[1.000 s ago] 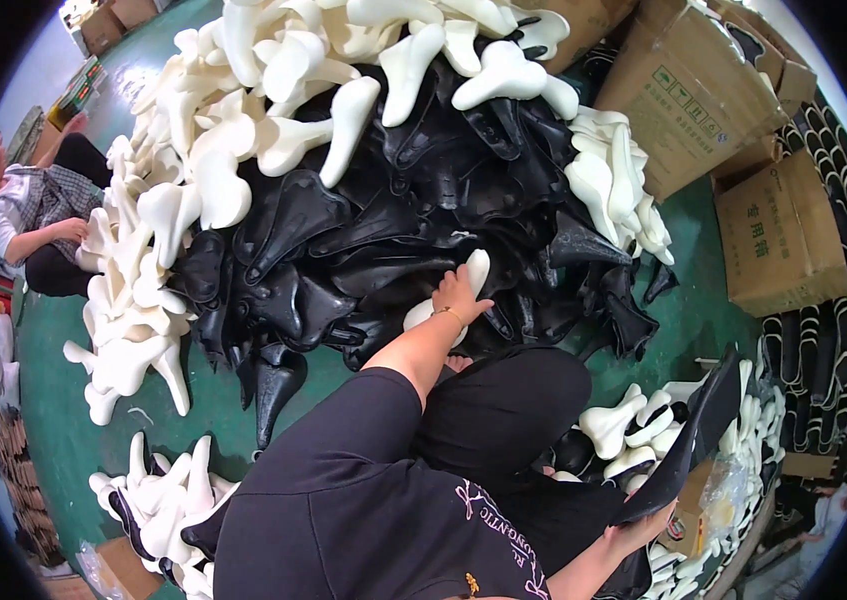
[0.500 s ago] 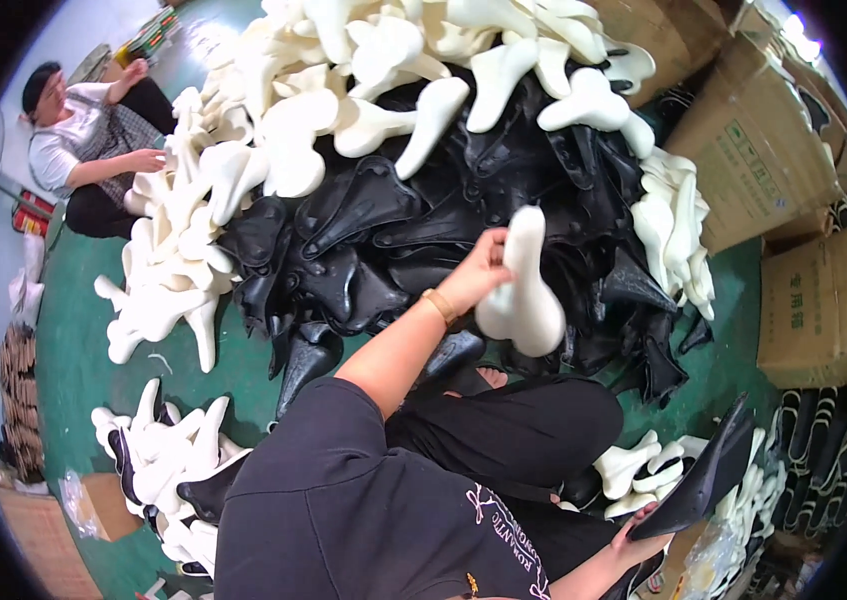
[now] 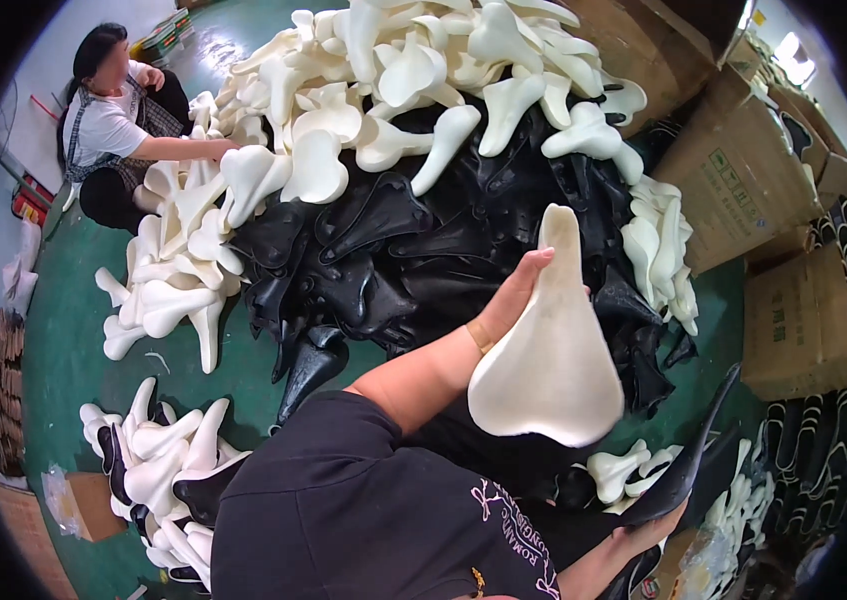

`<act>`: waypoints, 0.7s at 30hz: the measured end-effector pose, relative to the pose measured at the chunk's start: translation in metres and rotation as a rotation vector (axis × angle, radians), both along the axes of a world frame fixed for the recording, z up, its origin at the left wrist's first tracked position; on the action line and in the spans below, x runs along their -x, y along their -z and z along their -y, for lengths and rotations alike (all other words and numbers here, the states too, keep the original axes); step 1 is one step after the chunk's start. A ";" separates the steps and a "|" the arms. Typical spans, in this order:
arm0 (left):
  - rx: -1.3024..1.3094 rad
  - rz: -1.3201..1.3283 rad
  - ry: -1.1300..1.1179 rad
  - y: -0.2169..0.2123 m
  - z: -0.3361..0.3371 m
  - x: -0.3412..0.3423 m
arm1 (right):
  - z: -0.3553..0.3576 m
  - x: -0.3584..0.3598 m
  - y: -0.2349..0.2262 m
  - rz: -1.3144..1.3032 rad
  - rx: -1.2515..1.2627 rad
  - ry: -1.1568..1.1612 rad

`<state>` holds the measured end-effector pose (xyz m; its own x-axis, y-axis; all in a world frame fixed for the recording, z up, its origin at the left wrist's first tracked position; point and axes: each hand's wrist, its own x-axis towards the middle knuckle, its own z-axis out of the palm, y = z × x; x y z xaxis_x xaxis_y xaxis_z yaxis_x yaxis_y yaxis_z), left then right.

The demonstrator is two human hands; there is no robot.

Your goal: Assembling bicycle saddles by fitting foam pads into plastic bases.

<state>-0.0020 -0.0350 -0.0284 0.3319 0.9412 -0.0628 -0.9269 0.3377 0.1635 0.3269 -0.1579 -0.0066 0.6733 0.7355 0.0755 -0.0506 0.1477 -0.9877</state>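
Observation:
My left hand (image 3: 509, 298) is closed round the narrow neck of a white foam saddle pad (image 3: 549, 365), held up with its broad end toward me. At the lower right, my right hand (image 3: 655, 528) grips a black saddle shell (image 3: 675, 478) by its underside, its narrow tip pointing up. Beyond the pad lies a heap of glossy black saddle shells (image 3: 453, 290). White foam saddle pads (image 3: 413, 70) are piled over the heap's far side and left edge.
A co-worker (image 3: 113, 130) sits at the far left, one arm stretched to the white pads. Another mixed pile (image 3: 168, 450) lies at my left. Cardboard boxes (image 3: 733, 170) stand on the right beside stacked black saddles (image 3: 813, 460). Green floor (image 3: 73, 300) shows at left.
My left hand has brought the white pad nearer and turned its broad face up. My right hand has risen slightly with the black shell. The co-worker now leans and reaches to the pile.

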 end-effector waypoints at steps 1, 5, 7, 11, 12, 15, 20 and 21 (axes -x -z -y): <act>-0.097 0.103 0.067 0.018 -0.008 -0.008 | 0.001 -0.008 0.004 -0.129 -0.009 -0.080; -0.035 -0.146 0.133 0.011 0.015 -0.041 | 0.015 0.004 -0.013 -0.169 -0.103 -0.155; 0.026 -0.296 0.177 0.017 0.025 -0.057 | 0.021 -0.026 0.007 0.117 -0.069 -0.157; 0.053 -0.493 0.143 0.026 0.023 -0.089 | 0.033 -0.002 -0.003 0.487 0.034 -0.062; 0.080 -0.528 0.135 0.024 0.023 -0.092 | 0.034 0.006 -0.003 0.470 0.053 -0.109; 0.072 -0.489 0.182 0.025 0.022 -0.086 | 0.025 0.024 -0.001 0.616 -0.048 -0.249; 0.002 -0.445 0.264 0.030 0.021 -0.088 | 0.028 0.033 0.001 0.655 0.009 -0.356; 0.004 -0.438 0.256 0.026 0.022 -0.092 | 0.029 0.033 0.001 0.663 0.010 -0.356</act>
<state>0.0905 -0.0567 -0.0548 0.4938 0.8326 -0.2507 -0.6592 0.5465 0.5165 0.2941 -0.1869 -0.0073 0.2102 0.9030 0.3747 0.5122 0.2247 -0.8289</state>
